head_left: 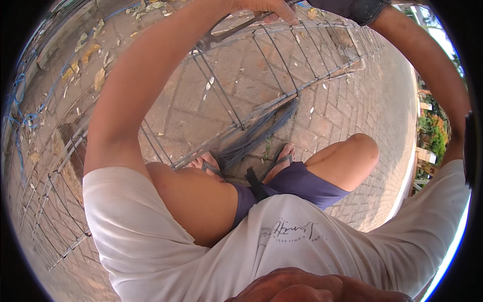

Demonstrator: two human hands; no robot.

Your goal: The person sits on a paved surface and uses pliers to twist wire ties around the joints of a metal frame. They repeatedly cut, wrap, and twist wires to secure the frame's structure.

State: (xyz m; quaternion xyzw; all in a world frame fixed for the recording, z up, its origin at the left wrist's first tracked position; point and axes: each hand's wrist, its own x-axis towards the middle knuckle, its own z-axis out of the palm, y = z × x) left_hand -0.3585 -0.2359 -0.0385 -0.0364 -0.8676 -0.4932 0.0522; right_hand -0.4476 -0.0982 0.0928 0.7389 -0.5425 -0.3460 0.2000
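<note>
At the top edge, my bare left hand (pixel 271 9) has its fingers bent and closed, partly cut off by the picture's edge. Just below it runs a dark curved metal piece (pixel 234 32), like a tool's handles. Whether the fingers grip it is hard to see. My right hand (pixel 347 8), in a dark glove, is beside the left; its fingers are out of sight. Beneath both hands lies a long steel rebar cage (pixel 274 103) with thin crosswise stirrups. A bundle of dark tie wire (pixel 251 138) rests on the ground between my feet, against the cage's near bar.
Another stretch of rebar frame (pixel 55 201) lies at the left, by a brick-like block (pixel 68 151). Blue string (pixel 22 100) and dry leaves (pixel 98 78) are scattered at the far left. The ground is paving (pixel 347 110); plants (pixel 435 133) stand beyond a kerb at right.
</note>
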